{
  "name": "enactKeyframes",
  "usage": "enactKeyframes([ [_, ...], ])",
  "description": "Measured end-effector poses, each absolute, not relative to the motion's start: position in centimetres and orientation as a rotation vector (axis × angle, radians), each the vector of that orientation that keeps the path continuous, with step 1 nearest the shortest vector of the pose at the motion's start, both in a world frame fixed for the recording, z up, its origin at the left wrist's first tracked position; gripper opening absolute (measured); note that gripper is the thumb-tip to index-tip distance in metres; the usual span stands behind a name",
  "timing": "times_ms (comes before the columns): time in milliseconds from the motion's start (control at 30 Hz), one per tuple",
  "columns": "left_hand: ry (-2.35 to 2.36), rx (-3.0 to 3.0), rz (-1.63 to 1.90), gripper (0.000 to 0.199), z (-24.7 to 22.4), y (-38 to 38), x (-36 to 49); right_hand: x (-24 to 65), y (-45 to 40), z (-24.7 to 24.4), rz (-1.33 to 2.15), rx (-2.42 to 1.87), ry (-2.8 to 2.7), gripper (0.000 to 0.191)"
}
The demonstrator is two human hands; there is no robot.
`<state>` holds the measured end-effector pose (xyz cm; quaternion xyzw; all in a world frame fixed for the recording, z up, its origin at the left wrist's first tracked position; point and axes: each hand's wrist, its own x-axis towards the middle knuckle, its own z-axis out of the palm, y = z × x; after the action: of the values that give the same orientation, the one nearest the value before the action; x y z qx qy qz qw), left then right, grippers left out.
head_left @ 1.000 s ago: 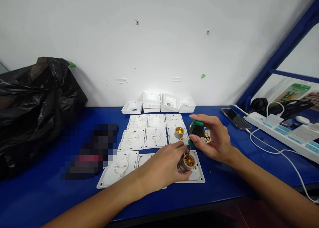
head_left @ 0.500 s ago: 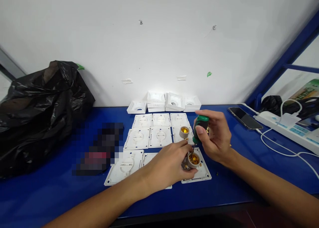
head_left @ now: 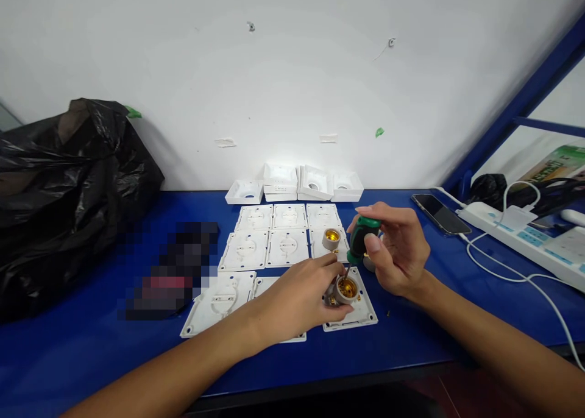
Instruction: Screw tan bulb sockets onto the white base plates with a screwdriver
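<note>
My left hand (head_left: 315, 293) is closed around a lamp socket (head_left: 347, 289) with a brass-coloured threaded inside, on a square white plate (head_left: 363, 314). In my right hand (head_left: 395, 247) is a stubby screwdriver (head_left: 364, 238) with a green and black handle. Its shaft points down to the left, and the tip is at the socket, near my left fingertips. Behind them, a second lamp socket (head_left: 331, 239) stands on another white plate. Part of a further round fitting shows beside my right thumb.
Several white plates (head_left: 244, 250) lie in rows on the blue table (head_left: 269, 372), with white square housings (head_left: 244, 192) stacked by the wall. To the left is a black plastic bag (head_left: 77, 205). A phone (head_left: 441, 214), power strip (head_left: 525, 235) and white cables occupy the right. A small screw (head_left: 388, 313) lies near the front.
The whole view has shifted slightly. The screwdriver handle leans further to the right than before, with its tip still at the socket. My left hand keeps its hold.
</note>
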<state>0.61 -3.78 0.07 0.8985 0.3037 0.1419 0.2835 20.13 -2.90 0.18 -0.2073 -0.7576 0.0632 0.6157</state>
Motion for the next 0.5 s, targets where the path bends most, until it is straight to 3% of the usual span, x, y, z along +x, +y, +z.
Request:
enactKeyframes([
  [500, 0.796, 2.413, 0.368, 0.026, 0.32, -3.75, 0.54, 19.91, -2.98, 0.4, 0.133, -0.469, -1.712, 0.044],
])
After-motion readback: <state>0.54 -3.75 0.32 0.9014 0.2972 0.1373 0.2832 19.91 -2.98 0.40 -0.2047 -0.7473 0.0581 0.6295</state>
